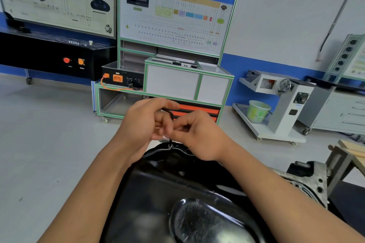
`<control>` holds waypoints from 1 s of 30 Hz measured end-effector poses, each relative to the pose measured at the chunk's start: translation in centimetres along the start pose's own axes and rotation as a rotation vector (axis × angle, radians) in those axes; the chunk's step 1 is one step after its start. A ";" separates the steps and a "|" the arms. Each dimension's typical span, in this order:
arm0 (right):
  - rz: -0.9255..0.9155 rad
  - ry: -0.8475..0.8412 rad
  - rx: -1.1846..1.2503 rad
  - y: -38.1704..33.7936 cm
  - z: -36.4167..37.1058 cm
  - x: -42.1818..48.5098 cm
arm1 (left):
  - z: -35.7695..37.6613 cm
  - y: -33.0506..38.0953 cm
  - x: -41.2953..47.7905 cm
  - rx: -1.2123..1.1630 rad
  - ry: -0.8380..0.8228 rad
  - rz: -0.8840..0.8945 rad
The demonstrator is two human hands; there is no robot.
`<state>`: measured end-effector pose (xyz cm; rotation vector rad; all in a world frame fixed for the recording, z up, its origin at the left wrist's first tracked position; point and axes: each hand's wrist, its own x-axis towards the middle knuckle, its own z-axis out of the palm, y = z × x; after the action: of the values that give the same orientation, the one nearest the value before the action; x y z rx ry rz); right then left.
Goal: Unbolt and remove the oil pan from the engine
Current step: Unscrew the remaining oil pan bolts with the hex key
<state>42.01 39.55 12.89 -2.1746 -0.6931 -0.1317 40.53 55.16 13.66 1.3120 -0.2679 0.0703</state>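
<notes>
Black and glossy, the oil pan [177, 193] fills the lower centre of the frame, seated on the grey engine [308, 179]. We judge unbolting is under way, with removal ahead. Our left hand [142, 120] and right hand [199, 136] curl their fingers, pinching a hex key [169, 112] stood in a bolt [170, 145] at the pan's far rim.

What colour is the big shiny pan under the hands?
Glossy black. The oil pan shows best in the head view, the only one here.
</notes>
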 end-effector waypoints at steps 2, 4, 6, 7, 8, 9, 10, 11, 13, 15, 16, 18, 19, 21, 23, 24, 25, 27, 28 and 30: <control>-0.009 0.032 -0.012 0.1 -0.2 -0.2 | -0.3 -0.1 -0.1 -0.081 -0.195 -0.020; -0.014 0.043 -0.014 0.0 -0.5 -0.3 | -0.5 -0.3 -0.2 -0.052 -0.316 -0.005; -0.016 0.042 -0.028 0.0 -0.6 -0.3 | -0.6 -0.5 -0.2 0.006 -0.362 0.007; -0.014 0.043 -0.027 0.0 -0.6 -0.3 | -0.6 -0.5 -0.2 0.029 -0.374 0.017; -0.013 0.044 -0.017 0.1 -0.6 -0.3 | -0.7 -0.6 -0.3 0.049 -0.378 0.029; -0.019 0.047 -0.005 0.1 -0.6 -0.3 | -0.7 -0.5 -0.3 0.065 -0.378 0.039; -0.023 0.041 0.009 0.2 -0.6 -0.3 | -0.7 -0.4 -0.4 0.074 -0.372 0.044; -0.025 0.032 0.016 0.2 -0.6 -0.4 | -0.6 -0.3 -0.5 0.082 -0.358 0.049; -0.028 0.012 0.024 0.0 -0.5 -0.3 | -0.1 0.0 -0.7 0.119 -0.271 0.074; -0.033 -0.007 0.017 -0.1 -0.1 -0.1 | 0.4 0.1 -0.7 0.183 -0.114 0.131; -0.035 -0.010 0.010 -0.1 0.0 0.1 | 0.5 0.0 -0.5 0.230 -0.018 0.166; -0.027 -0.012 0.002 0.1 0.2 0.2 | 0.5 -0.3 -0.2 0.363 0.158 0.209; -0.009 -0.021 0.005 0.1 0.2 0.3 | 0.4 -0.3 -0.1 0.402 0.210 0.206; 0.006 -0.020 0.011 0.1 0.2 0.3 | 0.2 -0.4 0.2 0.355 0.236 0.151; -0.007 -0.011 0.012 0.1 0.0 0.1 | 0.1 -0.2 0.3 0.153 0.171 0.054; -0.018 -0.007 0.014 0.0 -0.1 0.0 | 0.0 -0.1 0.2 0.025 0.102 0.013; -0.030 -0.001 0.018 0.0 -0.2 -0.1 | -0.2 0.0 0.1 -0.082 0.005 -0.015; -0.032 0.014 0.030 -0.1 -0.4 -0.2 | -0.6 -0.3 0.0 -0.138 -0.198 -0.020; -0.026 0.013 0.031 -0.1 -0.5 -0.3 | -0.8 -0.4 0.0 -0.111 -0.270 -0.007; -0.021 0.012 0.020 0.0 -0.7 -0.3 | -0.8 -0.7 -0.1 -0.052 -0.342 0.007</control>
<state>41.83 38.92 13.23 -2.1464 -0.7076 -0.1478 40.71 55.76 12.81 1.2677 -0.5611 -0.1563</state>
